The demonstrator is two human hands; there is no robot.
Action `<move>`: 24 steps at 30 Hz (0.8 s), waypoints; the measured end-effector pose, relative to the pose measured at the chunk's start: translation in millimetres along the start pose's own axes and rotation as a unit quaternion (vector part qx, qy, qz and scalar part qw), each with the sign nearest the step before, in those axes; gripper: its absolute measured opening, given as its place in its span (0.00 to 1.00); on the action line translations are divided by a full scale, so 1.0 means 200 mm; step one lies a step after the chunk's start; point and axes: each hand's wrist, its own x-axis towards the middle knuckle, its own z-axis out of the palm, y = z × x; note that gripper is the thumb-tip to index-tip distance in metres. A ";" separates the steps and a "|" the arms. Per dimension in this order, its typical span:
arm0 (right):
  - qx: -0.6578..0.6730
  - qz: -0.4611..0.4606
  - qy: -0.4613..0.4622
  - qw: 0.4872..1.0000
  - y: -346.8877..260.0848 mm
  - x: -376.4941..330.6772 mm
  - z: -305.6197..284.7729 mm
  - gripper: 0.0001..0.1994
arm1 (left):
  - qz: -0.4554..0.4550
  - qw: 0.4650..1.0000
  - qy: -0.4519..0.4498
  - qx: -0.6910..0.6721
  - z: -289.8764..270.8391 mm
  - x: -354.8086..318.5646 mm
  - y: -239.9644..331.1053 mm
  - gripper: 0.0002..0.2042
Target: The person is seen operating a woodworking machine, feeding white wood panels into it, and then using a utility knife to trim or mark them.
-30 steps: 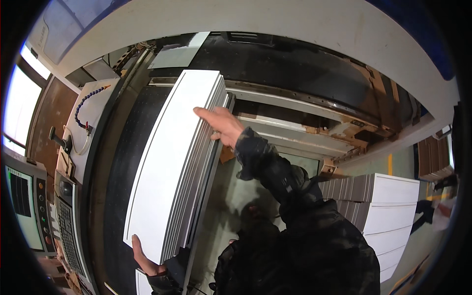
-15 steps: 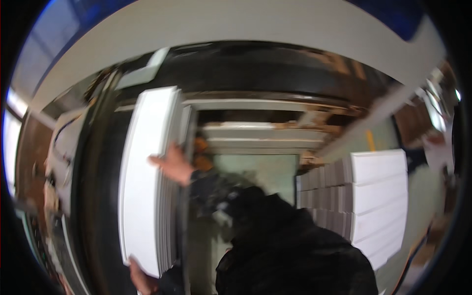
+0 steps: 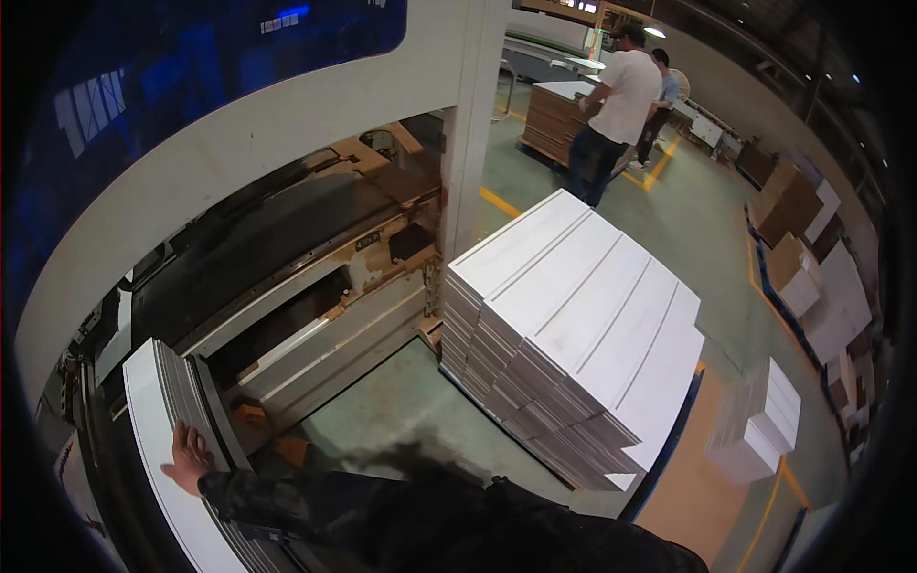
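Observation:
A stack of long, narrow white boards [image 3: 158, 420] lies on the dark machine bed at the left, running down to the lower edge. My right hand [image 3: 194, 465] is at the stack's right edge, its thumb over the top board and its bent fingers against the layered side. The dark right sleeve [image 3: 315, 506] crosses the bottom of the view. My left hand is out of sight.
Right of centre, a tall block of stacked white boards [image 3: 592, 296] stands on a pallet. A pale machine frame [image 3: 468, 143] rises ahead. Two people [image 3: 626, 91] stand by a brown stack [image 3: 549, 119] farther off. A smaller white stack [image 3: 764, 420] sits at right.
The view has swung right, bringing the large board block, the floor and the people into sight. My right hand stays on the narrow stack; my left hand has left the view.

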 end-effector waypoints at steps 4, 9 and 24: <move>0.025 0.019 0.092 0.995 0.10 0.12 -0.07 0.57 | 0.028 0.996 -0.081 -0.026 -0.03 -0.08 -0.01 0.29; 0.036 0.046 0.076 0.995 0.05 0.13 0.01 0.53 | 0.038 0.992 -0.116 -0.023 -0.16 -0.20 -0.01 0.27; 0.222 -0.125 0.000 0.967 0.29 0.20 0.19 0.57 | -0.047 0.994 0.095 0.025 -0.21 -0.15 -0.72 0.21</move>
